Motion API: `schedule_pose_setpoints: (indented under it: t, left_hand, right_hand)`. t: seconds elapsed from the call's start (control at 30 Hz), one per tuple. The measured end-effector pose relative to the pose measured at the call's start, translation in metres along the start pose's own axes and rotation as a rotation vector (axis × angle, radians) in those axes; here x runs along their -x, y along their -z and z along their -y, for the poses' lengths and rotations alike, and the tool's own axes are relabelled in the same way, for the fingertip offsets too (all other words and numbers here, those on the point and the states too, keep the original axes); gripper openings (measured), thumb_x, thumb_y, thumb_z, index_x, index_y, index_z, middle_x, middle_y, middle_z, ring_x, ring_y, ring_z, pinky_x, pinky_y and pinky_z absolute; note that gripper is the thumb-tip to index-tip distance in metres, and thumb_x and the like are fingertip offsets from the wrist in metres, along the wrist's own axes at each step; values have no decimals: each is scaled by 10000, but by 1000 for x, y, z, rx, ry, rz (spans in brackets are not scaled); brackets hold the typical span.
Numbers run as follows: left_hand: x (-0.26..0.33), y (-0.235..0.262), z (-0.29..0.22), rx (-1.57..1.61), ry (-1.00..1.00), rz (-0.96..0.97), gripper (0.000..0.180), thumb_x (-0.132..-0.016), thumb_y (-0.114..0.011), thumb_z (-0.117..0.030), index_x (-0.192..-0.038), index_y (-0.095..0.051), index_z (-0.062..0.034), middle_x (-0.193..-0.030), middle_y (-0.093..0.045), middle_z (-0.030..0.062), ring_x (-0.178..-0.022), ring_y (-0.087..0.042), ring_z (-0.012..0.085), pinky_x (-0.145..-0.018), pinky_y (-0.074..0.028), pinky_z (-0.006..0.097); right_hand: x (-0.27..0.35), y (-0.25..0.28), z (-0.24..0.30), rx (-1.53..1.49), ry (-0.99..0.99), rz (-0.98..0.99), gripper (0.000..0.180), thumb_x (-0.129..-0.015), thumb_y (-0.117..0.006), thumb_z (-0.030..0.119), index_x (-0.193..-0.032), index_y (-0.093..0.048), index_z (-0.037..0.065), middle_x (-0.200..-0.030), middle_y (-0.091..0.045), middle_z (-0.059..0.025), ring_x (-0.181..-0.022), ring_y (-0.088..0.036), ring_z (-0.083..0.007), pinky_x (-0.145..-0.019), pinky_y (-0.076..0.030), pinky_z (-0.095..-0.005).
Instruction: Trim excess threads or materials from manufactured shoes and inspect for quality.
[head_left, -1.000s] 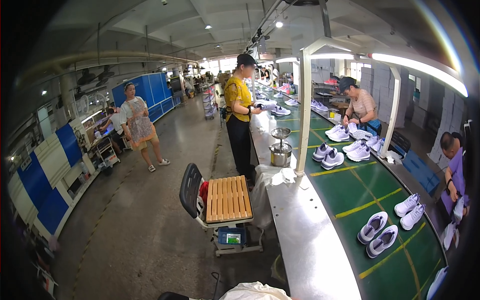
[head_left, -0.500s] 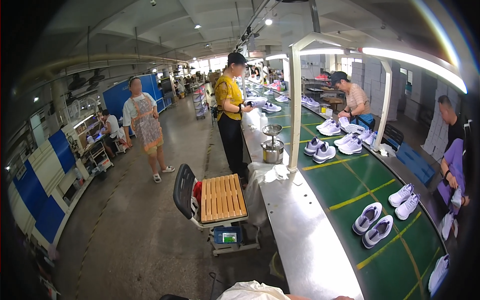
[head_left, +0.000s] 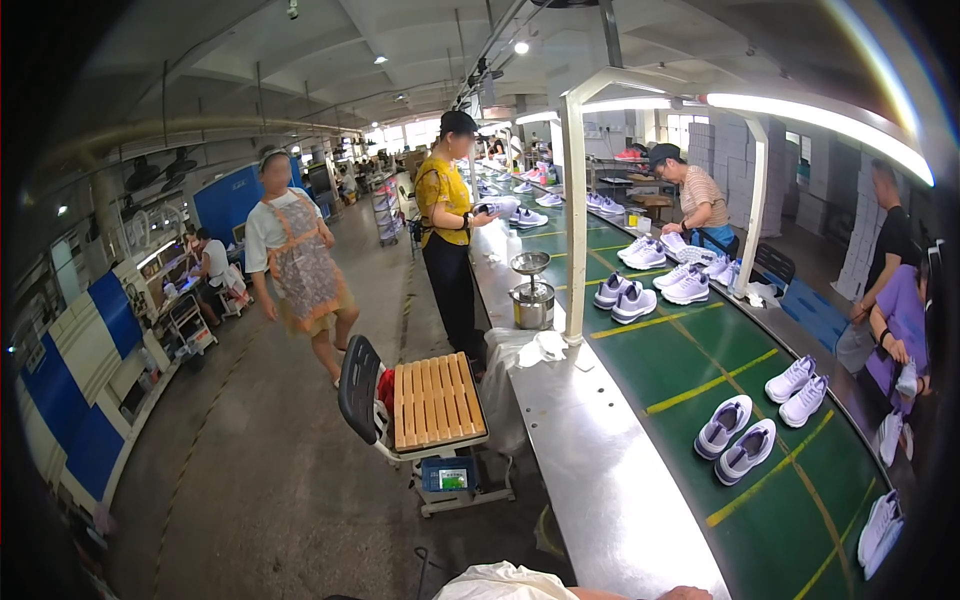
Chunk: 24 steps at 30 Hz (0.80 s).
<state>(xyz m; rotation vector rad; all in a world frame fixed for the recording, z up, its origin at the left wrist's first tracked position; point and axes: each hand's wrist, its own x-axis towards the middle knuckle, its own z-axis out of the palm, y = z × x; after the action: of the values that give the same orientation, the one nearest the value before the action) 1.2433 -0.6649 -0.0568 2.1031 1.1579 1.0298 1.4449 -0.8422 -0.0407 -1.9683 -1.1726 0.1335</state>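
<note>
At the lower edge my left hand [head_left: 686, 593] rests at the metal worktop [head_left: 610, 450], the forearm coming from a cream sleeve [head_left: 508, 582]. Only the back of this hand shows; its fingers are cut off, and nothing can be made out in it. My right hand is outside the picture. Beside the worktop runs a green conveyor belt [head_left: 665, 372] with yellow cross lines. The nearest shoes on it are a pair of lavender sneakers with dark collars [head_left: 735, 440], a paler pair [head_left: 797, 391] and white sneakers [head_left: 880, 533] at the right edge.
A slatted wooden chair [head_left: 440, 402] stands left of the worktop. A steel pot with a dish [head_left: 532, 292] sits near a white post [head_left: 575, 220]. A person in yellow [head_left: 445, 195] holds a shoe; another in an apron [head_left: 295, 250] is in the aisle. Workers stand across the belt.
The whole view has shifted slightly. The person in the apron has stepped nearer along the aisle. Across the belt, the person in black has turned and lowered an arm. My left hand stays at the worktop.
</note>
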Motion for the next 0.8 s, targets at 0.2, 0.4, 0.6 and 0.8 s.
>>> schedule_pose_setpoints:
  t: [0.2,0.4,0.6,0.8]
  left_hand:
    - [0,4,-10,3,6,3,196,-754,-565,-251,-821,-631,-79,-776,-642,165,-746,-629,360,-659,-498,469]
    - [3,2,-11,2,32,49,194,-757,-561,-243,-831,-638,-81,-788,-648,162,-761,-632,360,-679,-503,469]
    - [5,5,-11,53,93,94,164,-806,-545,-182,-907,-600,-65,-848,-640,150,-813,-622,337,-736,-493,435]
    - [3,18,-31,179,167,145,124,-822,-520,-110,-922,-551,-45,-883,-611,142,-869,-589,336,-781,-465,419]
  right_hand:
    - [-2,15,18,37,-4,40,302,-877,-652,219,-1082,-665,-2,-1035,-656,-190,-955,-626,-316,-862,-505,-412]
    - [-2,33,7,274,89,238,429,-836,-733,250,-1159,-625,-12,-1068,-654,-187,-953,-644,-282,-837,-528,-375]
    - [14,31,11,127,90,92,374,-844,-727,202,-1131,-630,-17,-1047,-645,-202,-951,-632,-296,-849,-517,-376]
    - [12,42,18,119,59,152,358,-849,-720,214,-1104,-633,-21,-1026,-644,-201,-912,-619,-317,-819,-505,-384]
